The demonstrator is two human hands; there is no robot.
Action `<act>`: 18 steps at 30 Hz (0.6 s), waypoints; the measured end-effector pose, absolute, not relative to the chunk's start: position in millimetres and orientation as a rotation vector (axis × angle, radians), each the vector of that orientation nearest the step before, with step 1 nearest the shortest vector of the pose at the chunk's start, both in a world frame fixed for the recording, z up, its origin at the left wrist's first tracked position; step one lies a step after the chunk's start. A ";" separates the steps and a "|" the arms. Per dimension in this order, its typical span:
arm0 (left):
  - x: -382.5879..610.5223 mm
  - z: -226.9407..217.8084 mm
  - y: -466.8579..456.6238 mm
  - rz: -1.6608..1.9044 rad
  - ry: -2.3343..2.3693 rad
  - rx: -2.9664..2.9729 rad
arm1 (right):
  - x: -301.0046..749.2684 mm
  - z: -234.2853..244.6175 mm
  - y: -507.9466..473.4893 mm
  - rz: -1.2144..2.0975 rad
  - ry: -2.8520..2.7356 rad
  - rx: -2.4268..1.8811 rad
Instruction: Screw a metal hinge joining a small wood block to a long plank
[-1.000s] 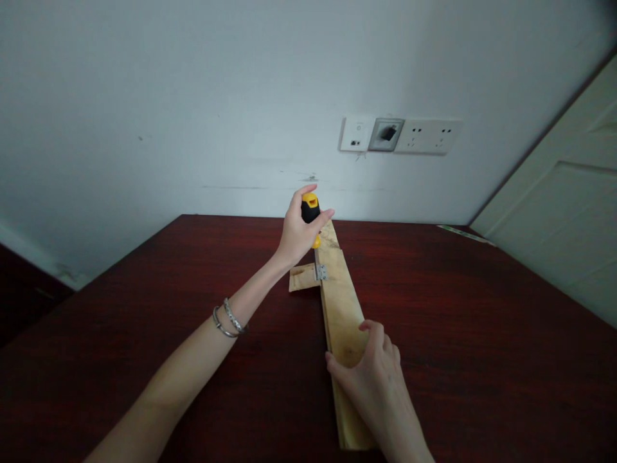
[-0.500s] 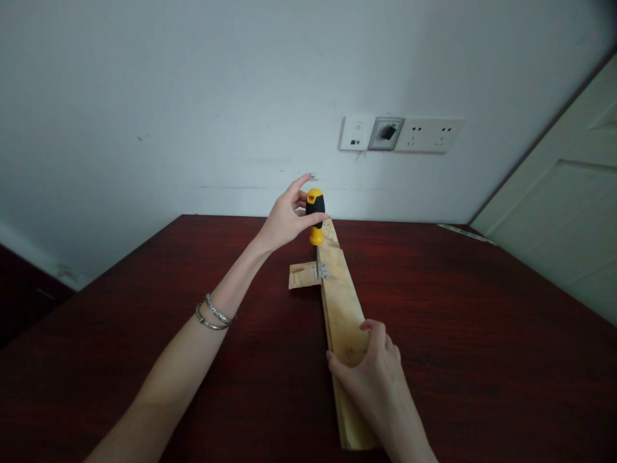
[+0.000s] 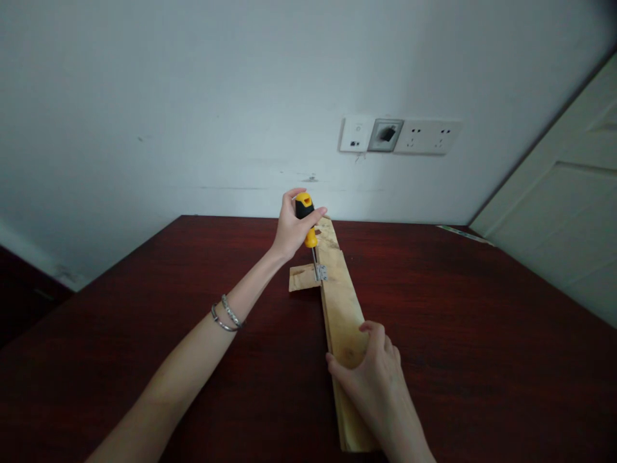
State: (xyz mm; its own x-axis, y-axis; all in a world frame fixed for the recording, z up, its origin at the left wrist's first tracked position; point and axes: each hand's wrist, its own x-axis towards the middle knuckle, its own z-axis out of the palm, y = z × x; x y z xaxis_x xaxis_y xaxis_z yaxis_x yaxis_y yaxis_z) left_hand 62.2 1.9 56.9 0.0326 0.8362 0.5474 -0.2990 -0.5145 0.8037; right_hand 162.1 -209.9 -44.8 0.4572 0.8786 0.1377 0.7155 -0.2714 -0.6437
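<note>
My left hand [image 3: 293,230] is wrapped round the yellow and black handle of a screwdriver [image 3: 311,239], its thumb across the front. The shaft slants down to a small metal hinge [image 3: 321,272]; I cannot make out exactly where the tip sits. That hinge joins a short wood piece [image 3: 303,278] on the left to the side of a long pale wooden board [image 3: 342,302]. Near the board's close end, my right hand [image 3: 373,370] grips it across its width, thumb on the left edge and fingers on the right.
The dark red tabletop [image 3: 457,334] runs back to a white wall [image 3: 193,116]. Switch and socket plates [image 3: 427,136] are on the wall. A pale panelled door [image 3: 569,218] stands at the right, with a thin strip [image 3: 465,235] lying near it.
My left fingers have closed round the screwdriver handle, which has tipped over to the left from nearly upright. My right hand and the board have stayed in place.
</note>
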 end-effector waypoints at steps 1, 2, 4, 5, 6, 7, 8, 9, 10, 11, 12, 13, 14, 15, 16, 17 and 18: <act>63.1 55.9 2.2 1.625 0.563 1.385 | 162.5 -45.6 -209.7 0.335 -1.320 -2.060; 63.4 55.4 2.5 1.611 0.536 1.348 | 163.0 -46.5 -209.5 0.348 -1.319 -2.059; 62.9 55.6 2.9 1.587 0.500 1.284 | 163.8 -48.3 -209.1 0.356 -1.315 -2.059; 62.3 56.1 2.8 1.574 0.495 1.260 | 164.1 -49.0 -208.9 0.356 -1.317 -2.058; 61.8 56.8 2.4 1.555 0.493 1.244 | 164.3 -49.5 -208.7 0.354 -1.319 -2.055; 61.3 57.4 1.9 1.533 0.489 1.236 | 164.4 -49.9 -208.4 0.350 -1.321 -2.053; 61.0 57.9 1.3 1.514 0.483 1.234 | 164.4 -50.2 -208.2 0.348 -1.322 -2.055; 60.9 58.2 0.7 1.501 0.474 1.239 | 164.4 -50.3 -208.0 0.350 -1.322 -2.058; 61.0 58.2 0.2 1.496 0.464 1.251 | 164.4 -50.4 -207.9 0.353 -1.323 -2.061; 61.3 57.9 -0.1 1.491 0.452 1.272 | 164.4 -50.4 -207.8 0.355 -1.323 -2.063; 61.7 57.5 -0.2 1.484 0.441 1.305 | 164.4 -50.3 -207.8 0.358 -1.326 -2.063; 62.3 56.9 -0.1 1.468 0.429 1.348 | 164.2 -50.1 -207.9 0.358 -1.327 -2.065; 62.9 56.4 0.1 1.448 0.417 1.396 | 164.0 -49.7 -208.1 0.356 -1.327 -2.067; 63.6 55.9 0.3 1.425 0.406 1.443 | 163.5 -49.2 -208.5 0.355 -1.324 -2.071; 64.4 55.5 0.4 1.407 0.393 1.481 | 162.8 -48.5 -208.9 0.355 -1.322 -2.075; 65.2 55.1 0.4 1.398 0.381 1.505 | 161.9 -47.6 -209.4 0.356 -1.320 -2.077; 66.2 54.9 0.3 1.399 0.372 1.516 | 160.9 -46.5 -209.9 0.353 -1.318 -2.076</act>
State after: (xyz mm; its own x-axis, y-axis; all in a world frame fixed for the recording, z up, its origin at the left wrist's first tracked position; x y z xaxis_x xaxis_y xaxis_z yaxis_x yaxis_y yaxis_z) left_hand 66.2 0.3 54.9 0.2840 0.7702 0.5711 -0.3846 -0.4541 0.8037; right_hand 160.9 -209.9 -46.5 0.4595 0.8812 0.1112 0.7075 -0.2874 -0.6456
